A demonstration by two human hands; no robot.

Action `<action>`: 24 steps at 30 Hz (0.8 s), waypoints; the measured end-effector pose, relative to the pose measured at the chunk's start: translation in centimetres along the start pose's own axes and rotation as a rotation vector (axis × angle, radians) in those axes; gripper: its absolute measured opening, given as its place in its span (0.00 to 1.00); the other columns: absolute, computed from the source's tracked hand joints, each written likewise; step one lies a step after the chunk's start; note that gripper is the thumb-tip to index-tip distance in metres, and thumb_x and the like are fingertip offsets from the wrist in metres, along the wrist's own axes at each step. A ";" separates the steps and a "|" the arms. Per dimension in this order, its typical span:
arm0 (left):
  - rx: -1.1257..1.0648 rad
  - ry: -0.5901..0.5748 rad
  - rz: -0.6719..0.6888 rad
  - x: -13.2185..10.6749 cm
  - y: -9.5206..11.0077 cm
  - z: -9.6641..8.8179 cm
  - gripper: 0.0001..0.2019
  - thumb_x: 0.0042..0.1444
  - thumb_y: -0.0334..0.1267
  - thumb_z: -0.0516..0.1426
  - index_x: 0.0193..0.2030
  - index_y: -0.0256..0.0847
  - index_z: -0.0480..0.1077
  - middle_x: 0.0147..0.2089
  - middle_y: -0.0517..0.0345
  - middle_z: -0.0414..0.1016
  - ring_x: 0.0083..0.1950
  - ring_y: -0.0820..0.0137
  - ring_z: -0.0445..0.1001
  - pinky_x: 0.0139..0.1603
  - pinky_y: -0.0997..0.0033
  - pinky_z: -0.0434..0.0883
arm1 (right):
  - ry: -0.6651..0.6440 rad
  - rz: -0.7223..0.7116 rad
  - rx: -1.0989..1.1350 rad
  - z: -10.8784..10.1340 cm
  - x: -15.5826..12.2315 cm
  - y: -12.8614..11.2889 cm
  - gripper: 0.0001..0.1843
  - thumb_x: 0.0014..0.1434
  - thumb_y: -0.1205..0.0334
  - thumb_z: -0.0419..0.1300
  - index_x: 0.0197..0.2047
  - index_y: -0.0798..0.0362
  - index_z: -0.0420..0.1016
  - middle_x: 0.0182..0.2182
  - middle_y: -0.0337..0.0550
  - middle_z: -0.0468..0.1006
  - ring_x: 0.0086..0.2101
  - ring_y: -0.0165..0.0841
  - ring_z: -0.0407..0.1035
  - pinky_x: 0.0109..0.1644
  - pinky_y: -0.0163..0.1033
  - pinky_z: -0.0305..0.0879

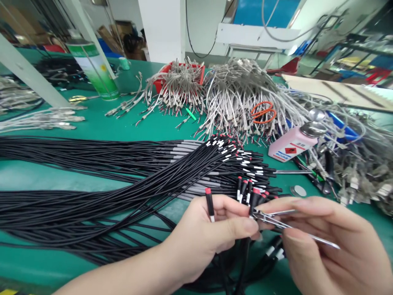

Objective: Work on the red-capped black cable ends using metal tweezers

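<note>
The left hand (211, 229) grasps upright cables (245, 192); the right hand (331, 241) pinches tweezers (285, 223), tips pointing left, probably touching one cable end.

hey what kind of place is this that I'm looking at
Probably a cable assembly workshop. A green workbench carries bundles of black cables and heaps of grey wire leads, and the right hand holds tweezers.
</note>
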State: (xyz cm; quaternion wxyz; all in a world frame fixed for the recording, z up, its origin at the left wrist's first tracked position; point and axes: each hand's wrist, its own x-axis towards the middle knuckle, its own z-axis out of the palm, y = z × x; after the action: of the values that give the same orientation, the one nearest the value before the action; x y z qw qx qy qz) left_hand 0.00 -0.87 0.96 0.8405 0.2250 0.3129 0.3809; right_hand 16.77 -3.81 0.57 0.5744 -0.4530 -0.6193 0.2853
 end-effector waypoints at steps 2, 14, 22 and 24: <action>0.028 -0.027 0.011 -0.1 0.2 -0.1 0.10 0.47 0.38 0.70 0.33 0.35 0.77 0.27 0.56 0.78 0.19 0.83 0.56 0.21 0.76 0.47 | 0.045 0.027 0.088 0.3 -0.1 -0.1 0.16 0.63 0.61 0.63 0.54 0.42 0.72 0.38 0.43 0.83 0.38 0.34 0.79 0.39 0.33 0.79; 0.089 -0.101 0.023 -0.3 0.4 0.0 0.09 0.57 0.37 0.62 0.29 0.33 0.75 0.25 0.58 0.69 0.21 0.81 0.53 0.21 0.76 0.48 | -0.110 -0.042 0.099 -0.4 0.1 0.4 0.20 0.65 0.66 0.61 0.58 0.41 0.68 0.43 0.40 0.81 0.43 0.30 0.79 0.47 0.28 0.76; 0.083 -0.127 0.002 -0.1 0.4 -0.1 0.11 0.57 0.38 0.61 0.27 0.32 0.73 0.25 0.59 0.67 0.20 0.82 0.53 0.21 0.76 0.49 | -0.113 -0.064 0.060 -0.2 0.7 0.3 0.18 0.62 0.61 0.64 0.54 0.42 0.71 0.39 0.44 0.83 0.38 0.37 0.80 0.35 0.36 0.79; 0.089 -0.116 -0.007 -0.1 0.4 -0.1 0.11 0.57 0.38 0.61 0.27 0.33 0.73 0.24 0.60 0.66 0.19 0.81 0.53 0.20 0.75 0.49 | -0.071 -0.047 0.032 -0.2 0.7 0.1 0.15 0.60 0.58 0.65 0.50 0.42 0.73 0.37 0.46 0.84 0.35 0.40 0.80 0.31 0.39 0.79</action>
State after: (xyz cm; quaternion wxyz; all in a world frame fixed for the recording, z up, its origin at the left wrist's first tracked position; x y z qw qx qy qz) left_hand -0.33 -0.71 1.20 0.8476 0.2829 0.2811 0.3499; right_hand 17.03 -3.18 0.79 0.5657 -0.4185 -0.6451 0.2978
